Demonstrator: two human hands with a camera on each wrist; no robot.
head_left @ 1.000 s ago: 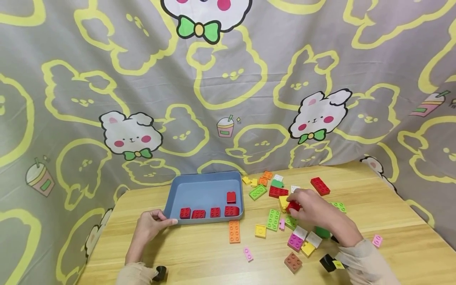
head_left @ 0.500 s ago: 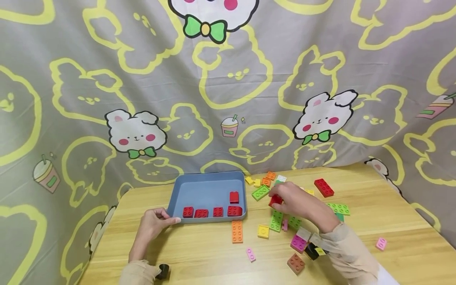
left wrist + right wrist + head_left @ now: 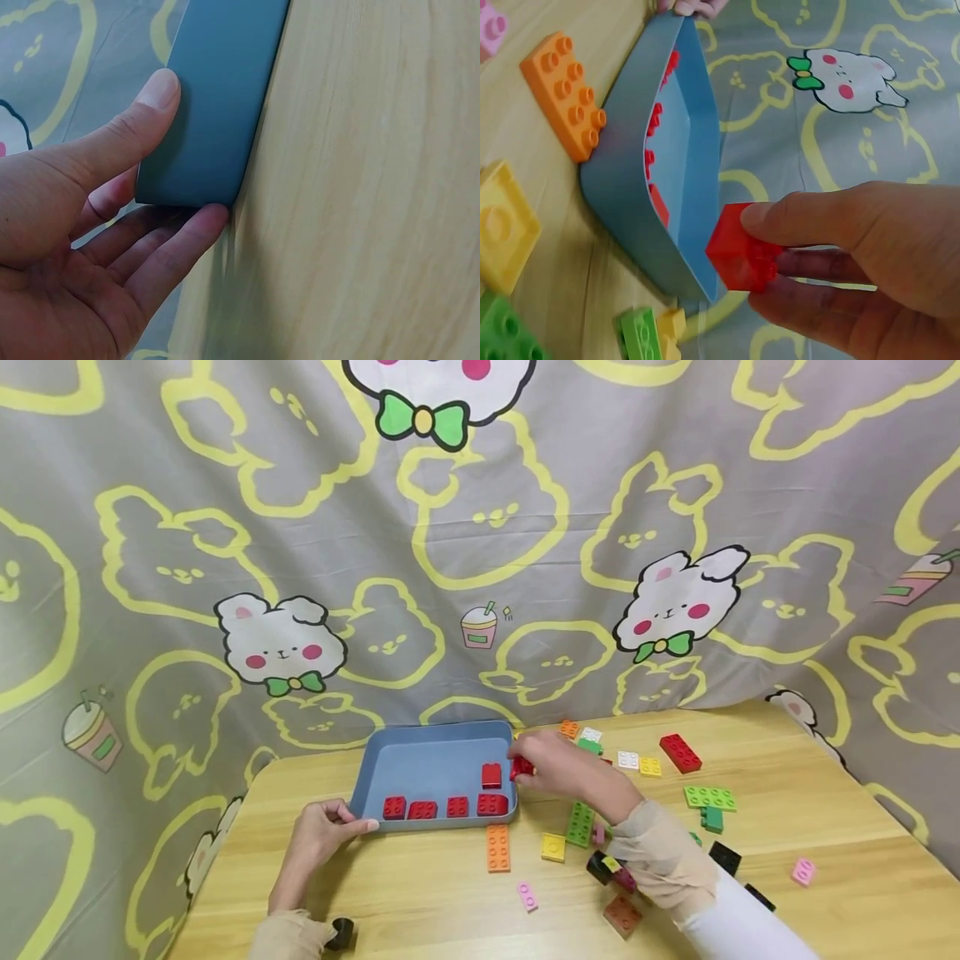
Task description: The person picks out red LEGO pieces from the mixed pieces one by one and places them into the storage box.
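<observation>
My right hand (image 3: 558, 766) pinches a red toy brick (image 3: 739, 247) between thumb and fingers, at the right rim of a blue tray (image 3: 431, 735). Inside the tray stand several red bricks (image 3: 457, 807), most in a row along the near wall, with one red brick (image 3: 491, 776) behind the row at the right. At the tray's near left corner my left hand (image 3: 318, 839) grips the wall. Its thumb (image 3: 142, 116) lies on the front face in the left wrist view, and the fingers touch the side around the corner.
Loose bricks lie right of the tray: an orange brick (image 3: 498, 848) by its front, a yellow one (image 3: 553, 847), a green one (image 3: 580, 824) and a large red one (image 3: 680, 752). A patterned curtain (image 3: 420, 543) hangs behind the table (image 3: 420, 902).
My right hand has carried the red brick leftward from the brick pile to the tray's right rim. The left hand has stayed at the tray corner.
</observation>
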